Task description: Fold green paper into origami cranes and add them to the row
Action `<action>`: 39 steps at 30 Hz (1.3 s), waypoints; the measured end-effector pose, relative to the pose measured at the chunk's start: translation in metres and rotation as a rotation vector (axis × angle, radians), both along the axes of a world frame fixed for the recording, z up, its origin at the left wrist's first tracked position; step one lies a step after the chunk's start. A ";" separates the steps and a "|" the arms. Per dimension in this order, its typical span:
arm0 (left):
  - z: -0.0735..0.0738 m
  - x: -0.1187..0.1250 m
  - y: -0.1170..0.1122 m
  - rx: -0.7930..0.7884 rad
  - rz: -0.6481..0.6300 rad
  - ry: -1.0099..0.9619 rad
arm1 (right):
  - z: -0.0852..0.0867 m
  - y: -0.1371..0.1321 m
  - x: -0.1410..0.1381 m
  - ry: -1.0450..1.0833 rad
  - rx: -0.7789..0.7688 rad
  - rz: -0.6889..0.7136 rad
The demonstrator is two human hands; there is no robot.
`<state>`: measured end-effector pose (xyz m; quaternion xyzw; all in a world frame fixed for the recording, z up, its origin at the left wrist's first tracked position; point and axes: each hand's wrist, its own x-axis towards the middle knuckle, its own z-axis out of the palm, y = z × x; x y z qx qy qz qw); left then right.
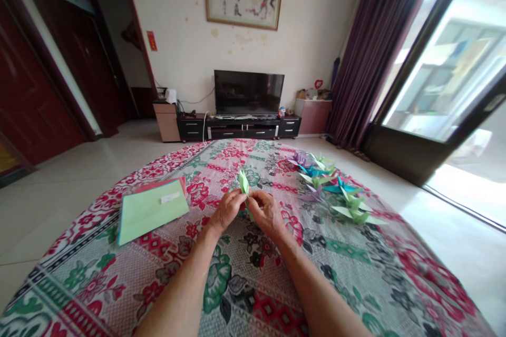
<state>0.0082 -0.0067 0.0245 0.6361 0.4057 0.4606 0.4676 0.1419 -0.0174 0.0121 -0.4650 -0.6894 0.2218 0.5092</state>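
Between my two hands, above the middle of the table, is a folded piece of light green paper (244, 183), narrow and pointed at the top. My left hand (229, 207) pinches it from the left, and my right hand (265, 210) pinches it from the right, with the fingertips of both nearly meeting. A bit of the green paper also shows below the fingers; the rest of its lower part is hidden by them. To the right lie several folded paper cranes in green, blue and purple, among them a green crane (358, 215) nearest me.
A stack of coloured paper (148, 213), green on top with a small white slip (169, 198), lies at the left. The round table has a flowered cloth (221, 274). Beyond it stand a television (249, 93) on a low cabinet (243, 130) and a dark curtain (371, 52).
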 end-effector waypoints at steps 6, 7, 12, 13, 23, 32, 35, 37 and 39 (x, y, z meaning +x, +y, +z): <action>-0.002 0.005 0.003 0.143 0.066 0.080 | 0.002 -0.002 -0.006 -0.151 0.140 -0.124; -0.002 0.005 0.003 0.157 0.078 0.084 | 0.002 -0.002 -0.006 -0.158 0.144 -0.131; 0.000 0.008 0.001 0.208 0.088 0.091 | 0.004 -0.003 -0.006 -0.098 0.108 -0.157; 0.000 0.008 0.000 0.201 0.080 0.087 | 0.004 -0.003 -0.006 -0.075 0.080 -0.171; -0.005 0.007 0.001 -0.060 0.029 -0.160 | 0.000 0.007 0.001 0.300 -0.162 -0.063; -0.009 0.006 0.005 -0.081 0.038 -0.201 | 0.001 0.007 0.001 0.259 -0.113 -0.030; -0.009 0.006 0.004 -0.055 0.090 -0.166 | 0.002 0.005 0.000 0.065 0.103 -0.110; -0.009 0.006 0.004 -0.042 0.102 -0.152 | 0.005 0.002 -0.002 -0.005 0.225 -0.126; -0.009 0.006 0.004 -0.031 0.095 -0.150 | 0.009 -0.001 -0.003 -0.049 0.282 -0.152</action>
